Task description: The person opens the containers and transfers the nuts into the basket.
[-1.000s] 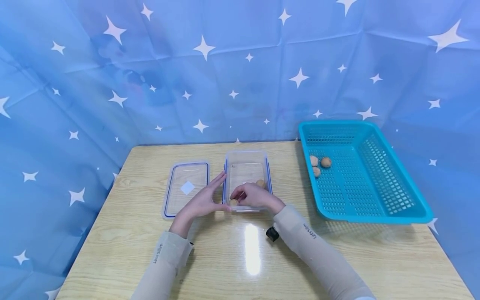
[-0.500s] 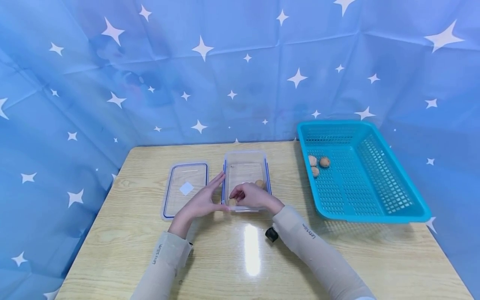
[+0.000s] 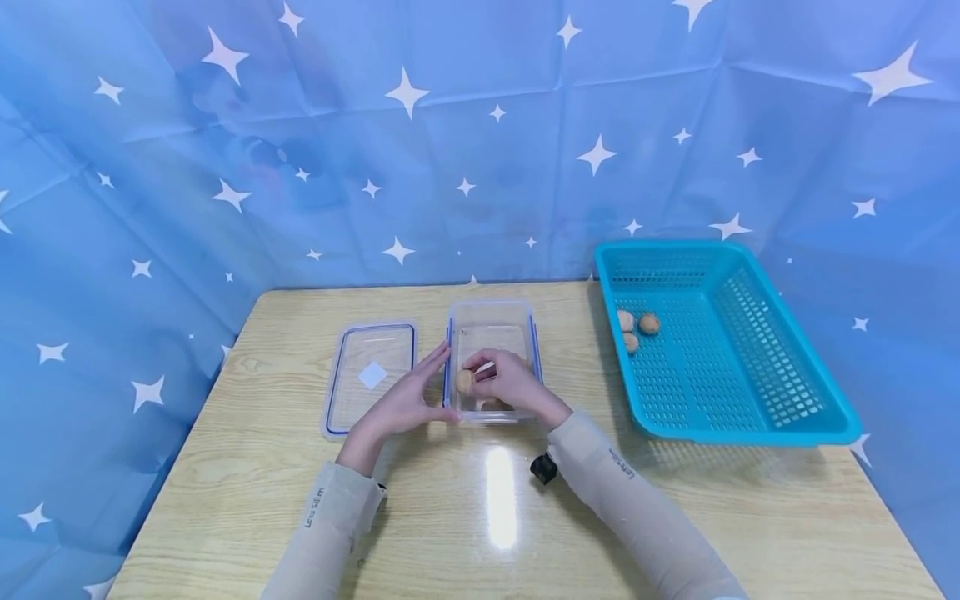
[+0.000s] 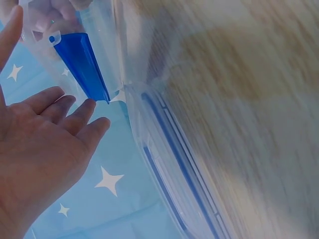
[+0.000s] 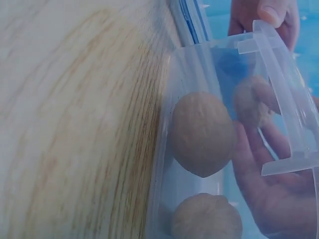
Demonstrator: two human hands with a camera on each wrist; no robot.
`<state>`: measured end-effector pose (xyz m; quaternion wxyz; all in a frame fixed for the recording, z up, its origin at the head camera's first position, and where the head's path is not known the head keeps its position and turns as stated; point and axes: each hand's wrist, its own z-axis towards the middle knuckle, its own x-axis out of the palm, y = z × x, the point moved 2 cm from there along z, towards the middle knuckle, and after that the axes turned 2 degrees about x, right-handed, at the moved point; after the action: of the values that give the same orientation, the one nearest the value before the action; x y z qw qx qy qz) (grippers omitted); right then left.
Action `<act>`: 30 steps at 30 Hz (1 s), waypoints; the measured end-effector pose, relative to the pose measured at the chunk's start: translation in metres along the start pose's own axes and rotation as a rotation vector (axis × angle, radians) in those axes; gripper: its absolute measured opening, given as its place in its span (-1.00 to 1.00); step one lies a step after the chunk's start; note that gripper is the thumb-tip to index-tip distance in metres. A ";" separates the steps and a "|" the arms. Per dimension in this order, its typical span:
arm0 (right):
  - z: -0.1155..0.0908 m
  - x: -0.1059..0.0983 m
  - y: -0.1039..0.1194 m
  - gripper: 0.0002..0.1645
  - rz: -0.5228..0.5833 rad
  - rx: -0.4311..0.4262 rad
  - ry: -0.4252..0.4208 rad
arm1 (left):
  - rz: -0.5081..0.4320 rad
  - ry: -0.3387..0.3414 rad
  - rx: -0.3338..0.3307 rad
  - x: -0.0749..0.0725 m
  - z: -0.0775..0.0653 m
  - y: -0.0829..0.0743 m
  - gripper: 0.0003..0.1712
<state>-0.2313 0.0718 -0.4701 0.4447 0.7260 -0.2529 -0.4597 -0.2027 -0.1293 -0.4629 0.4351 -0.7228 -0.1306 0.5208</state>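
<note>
A clear plastic food container (image 3: 491, 337) with blue side clips stands on the table. My right hand (image 3: 508, 382) is inside it and pinches a walnut (image 3: 465, 382) between thumb and fingers, near the left wall. Through the clear wall in the right wrist view, one walnut (image 5: 202, 134) lies on the container floor with another walnut (image 5: 207, 219) beside it. My left hand (image 3: 405, 404) rests along the container's left side, thumb at the near corner and fingers extended. In the left wrist view its fingers (image 4: 77, 117) are loosely spread near a blue clip (image 4: 82, 64).
The container's lid (image 3: 390, 342), clear with a blue seal and a white label, lies flat at the left. A turquoise perforated basket (image 3: 795, 333) on the right holds three walnuts (image 3: 649, 323) in its left part. A starry blue curtain (image 3: 480, 150) hangs behind the table.
My right hand has lifted the walnut from the container's near left corner and moved it slightly away from me. The left hand has stayed in place.
</note>
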 end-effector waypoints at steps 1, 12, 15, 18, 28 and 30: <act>0.000 -0.001 0.002 -0.57 0.009 -0.005 -0.009 | 0.004 0.001 -0.001 0.000 0.000 0.000 0.25; -0.009 -0.026 0.028 -0.55 0.048 -0.087 -0.050 | -0.005 0.006 0.009 -0.001 0.001 0.000 0.27; -0.014 -0.037 0.037 -0.55 0.070 -0.094 -0.063 | -0.007 0.006 0.000 0.000 0.001 0.000 0.28; -0.019 -0.048 0.045 -0.55 0.101 -0.100 -0.091 | -0.007 0.006 -0.014 0.000 0.002 0.001 0.28; -0.043 -0.091 0.070 -0.53 0.119 -0.155 -0.193 | 0.002 0.001 -0.039 0.001 0.002 0.002 0.28; -0.048 -0.100 0.073 -0.52 0.115 -0.149 -0.212 | 0.008 0.003 -0.041 0.001 0.002 0.002 0.28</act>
<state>-0.2309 0.1344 -0.3529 0.4938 0.6226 -0.3050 -0.5249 -0.2042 -0.1284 -0.4652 0.4184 -0.7328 -0.1377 0.5186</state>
